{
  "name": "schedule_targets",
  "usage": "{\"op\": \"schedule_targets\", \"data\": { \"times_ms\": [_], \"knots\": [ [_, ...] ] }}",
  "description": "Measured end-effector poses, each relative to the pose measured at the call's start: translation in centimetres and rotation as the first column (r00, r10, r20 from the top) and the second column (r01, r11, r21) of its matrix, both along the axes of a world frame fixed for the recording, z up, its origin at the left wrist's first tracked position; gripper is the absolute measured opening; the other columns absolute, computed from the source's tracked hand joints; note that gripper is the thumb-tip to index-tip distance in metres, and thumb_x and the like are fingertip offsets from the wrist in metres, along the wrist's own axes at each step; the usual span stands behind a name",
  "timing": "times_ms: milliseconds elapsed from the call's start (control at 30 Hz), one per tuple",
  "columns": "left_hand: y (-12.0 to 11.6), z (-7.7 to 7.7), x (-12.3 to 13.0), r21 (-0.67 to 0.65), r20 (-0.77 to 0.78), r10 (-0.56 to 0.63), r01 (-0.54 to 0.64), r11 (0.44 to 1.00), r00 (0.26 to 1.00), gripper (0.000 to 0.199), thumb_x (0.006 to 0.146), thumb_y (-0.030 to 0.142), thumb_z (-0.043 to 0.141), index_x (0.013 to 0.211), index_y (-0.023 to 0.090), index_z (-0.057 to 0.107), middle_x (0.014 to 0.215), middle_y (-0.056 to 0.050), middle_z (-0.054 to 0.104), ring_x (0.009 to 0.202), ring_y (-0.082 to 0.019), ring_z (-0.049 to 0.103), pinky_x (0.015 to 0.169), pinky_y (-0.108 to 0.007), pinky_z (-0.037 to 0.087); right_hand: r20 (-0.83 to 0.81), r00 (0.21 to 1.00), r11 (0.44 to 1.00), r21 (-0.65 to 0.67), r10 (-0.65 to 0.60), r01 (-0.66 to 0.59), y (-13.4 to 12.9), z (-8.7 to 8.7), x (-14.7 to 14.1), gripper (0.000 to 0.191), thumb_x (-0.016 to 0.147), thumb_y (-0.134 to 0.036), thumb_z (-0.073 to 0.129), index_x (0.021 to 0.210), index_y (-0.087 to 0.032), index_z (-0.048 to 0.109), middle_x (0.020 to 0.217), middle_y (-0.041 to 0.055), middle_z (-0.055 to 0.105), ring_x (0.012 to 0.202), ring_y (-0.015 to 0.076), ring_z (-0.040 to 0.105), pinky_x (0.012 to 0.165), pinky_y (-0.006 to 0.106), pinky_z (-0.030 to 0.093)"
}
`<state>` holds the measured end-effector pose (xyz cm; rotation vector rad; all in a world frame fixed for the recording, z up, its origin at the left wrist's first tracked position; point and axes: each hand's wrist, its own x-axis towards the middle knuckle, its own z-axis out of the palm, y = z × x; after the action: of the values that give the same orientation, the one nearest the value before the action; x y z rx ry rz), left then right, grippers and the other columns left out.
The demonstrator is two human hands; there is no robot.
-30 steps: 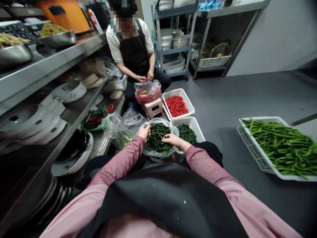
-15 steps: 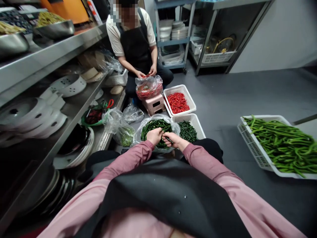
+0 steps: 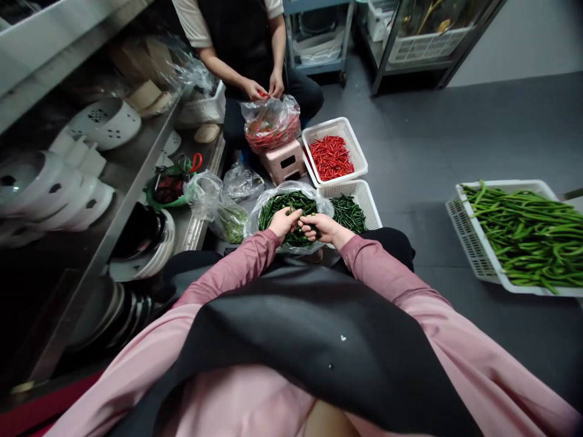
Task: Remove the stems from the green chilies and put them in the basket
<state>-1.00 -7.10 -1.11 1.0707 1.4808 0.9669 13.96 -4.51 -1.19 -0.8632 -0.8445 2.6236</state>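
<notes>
Both my hands meet over a clear plastic bag [image 3: 254,216] full of dark green chilies [image 3: 285,203]. My left hand [image 3: 284,223] is closed in a pinch, its fingertips close to the right hand's; a thin stem seems to show there. Wrapped in the fingers of my right hand [image 3: 322,229] is at least one green chili, mostly hidden by the fingers. Just beyond the right hand, a white basket [image 3: 371,206] holds more green chilies [image 3: 348,211].
Opposite me, a co-worker's hands [image 3: 264,88] work over a bag of red chilies [image 3: 271,130] on a pink stool [image 3: 285,162]. A white basket [image 3: 359,149] holds red chilies. Long green peppers [image 3: 528,233] fill a basket at right. Metal shelving [image 3: 132,206] with dishes stands left.
My view has tipped downward, so the scene sits higher. Both hands remain together over the bag, with the fingers slightly shifted; the chili in the right hand shows less.
</notes>
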Motion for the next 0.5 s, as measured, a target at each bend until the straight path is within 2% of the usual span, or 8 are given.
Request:
{"op": "schedule_targets", "data": {
  "times_ms": [100, 167, 200, 267, 333, 367, 433, 500],
  "knots": [
    [-0.1, -0.8, 0.0, 0.161, -0.332, 0.112, -0.061, 0.985, 0.937, 0.030, 0.072, 0.033, 0.070, 0.058, 0.018, 0.049, 0.050, 0.003, 0.042, 0.052, -0.010, 0.042, 0.053, -0.021, 0.030, 0.095, 0.994, 0.995, -0.083, -0.046, 0.054, -0.4, -0.3, -0.5, 0.021, 0.090, -0.026, 0.047, 0.072, -0.015, 0.047, 0.049, -0.0077, 0.033, 0.037, 0.0030, 0.023, 0.037, 0.015, 0.020],
    [0.0, -1.6, -0.2, 0.177, -0.433, 0.133, -0.060, 0.982, 0.891, 0.031, 0.069, 0.029, 0.073, 0.054, 0.018, 0.047, 0.050, 0.003, 0.041, 0.056, -0.011, 0.045, 0.055, -0.021, 0.031, 0.199, 0.976, 0.995, -0.040, -0.083, 0.093, -0.6, -0.5, -0.9, 0.022, 0.091, -0.024, 0.045, 0.070, -0.016, 0.045, 0.048, -0.0076, 0.033, 0.036, 0.0031, 0.023, 0.036, 0.016, 0.020],
    [0.0, -1.9, -0.4, 0.132, -0.423, 0.131, -0.082, 0.988, 0.896, 0.032, 0.070, 0.029, 0.073, 0.054, 0.018, 0.047, 0.050, 0.002, 0.042, 0.056, -0.011, 0.045, 0.054, -0.021, 0.031, 0.251, 0.962, 0.994, 0.017, -0.109, 0.108, -0.7, -0.6, -0.9, 0.022, 0.090, -0.023, 0.046, 0.070, -0.016, 0.045, 0.048, -0.0071, 0.035, 0.036, 0.0034, 0.026, 0.036, 0.016, 0.022],
    [0.3, -2.3, -0.7, -0.057, -0.288, 0.126, -0.148, 0.987, 0.949, 0.033, 0.076, 0.035, 0.067, 0.055, 0.018, 0.048, 0.048, 0.002, 0.043, 0.049, -0.010, 0.043, 0.049, -0.021, 0.030, 0.322, 0.927, 0.976, 0.161, -0.193, 0.147, -0.8, -0.8, -0.9, 0.021, 0.088, -0.023, 0.050, 0.069, -0.016, 0.045, 0.049, -0.0059, 0.039, 0.037, 0.0045, 0.031, 0.036, 0.017, 0.026],
    [0.5, -2.4, -0.9, -0.268, -0.072, 0.157, -0.170, 0.948, 0.985, 0.037, 0.084, 0.046, 0.055, 0.061, 0.016, 0.051, 0.046, 0.003, 0.042, 0.040, -0.008, 0.037, 0.044, -0.021, 0.028, 0.318, 0.909, 0.944, 0.274, -0.270, 0.185, -0.9, -1.0, -0.8, 0.022, 0.083, -0.025, 0.059, 0.068, -0.017, 0.044, 0.050, -0.0062, 0.041, 0.038, 0.0052, 0.034, 0.037, 0.018, 0.028],
    [0.6, -2.4, -0.9, -0.329, 0.025, 0.184, -0.166, 0.930, 0.983, 0.040, 0.087, 0.050, 0.050, 0.066, 0.015, 0.054, 0.046, 0.004, 0.042, 0.037, -0.007, 0.035, 0.042, -0.020, 0.027, 0.303, 0.910, 0.932, 0.309, -0.282, 0.186, -1.0, -1.0, -0.8, 0.024, 0.079, -0.027, 0.064, 0.068, -0.018, 0.043, 0.049, -0.0072, 0.040, 0.038, 0.0052, 0.034, 0.037, 0.019, 0.028],
    [0.9, -2.4, -0.5, -0.337, 0.142, 0.245, -0.186, 0.923, 0.959, 0.043, 0.088, 0.053, 0.047, 0.073, 0.013, 0.058, 0.048, 0.005, 0.043, 0.037, -0.006, 0.035, 0.042, -0.019, 0.029, 0.287, 0.923, 0.920, 0.366, -0.255, 0.141, -1.2, -1.2, -0.9, 0.029, 0.072, -0.031, 0.071, 0.069, -0.018, 0.045, 0.047, -0.0095, 0.036, 0.038, 0.0046, 0.029, 0.037, 0.019, 0.025],
    [1.2, -2.3, 0.1, -0.277, 0.189, 0.308, -0.250, 0.928, 0.932, 0.042, 0.088, 0.051, 0.048, 0.078, 0.012, 0.062, 0.053, 0.004, 0.045, 0.042, -0.005, 0.040, 0.045, -0.018, 0.034, 0.327, 0.916, 0.893, 0.446, -0.233, 0.067, -1.3, -1.3, -1.3, 0.030, 0.069, -0.036, 0.073, 0.071, -0.018, 0.049, 0.046, -0.0103, 0.034, 0.038, 0.0045, 0.027, 0.038, 0.019, 0.023]
  ]
}}
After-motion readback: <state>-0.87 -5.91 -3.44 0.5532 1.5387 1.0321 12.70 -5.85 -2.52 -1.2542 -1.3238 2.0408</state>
